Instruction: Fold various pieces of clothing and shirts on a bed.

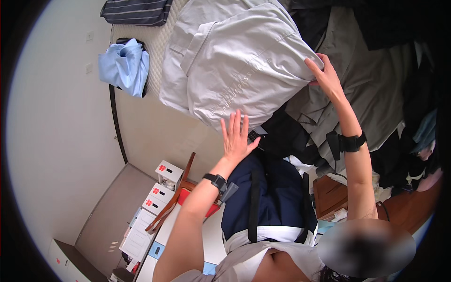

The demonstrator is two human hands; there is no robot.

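Note:
A light grey garment (243, 67) with a line of lettering lies folded over itself on the bed. My right hand (327, 75) pinches its right edge between thumb and fingers. Against the lower edge of the cloth, my left hand (236, 137) rests flat with its fingers apart, holding nothing. Darker grey clothing (356, 81) and black clothing (289, 130) are heaped to the right of the light grey piece. What lies beneath the light grey garment is hidden.
On the mattress (156, 63) at left sit a light blue folded garment (127, 67) and a dark striped folded one (137, 12). White drawer units (169, 172) and a brown wooden chair (186, 181) stand lower left. A wall (53, 105) bounds the left side.

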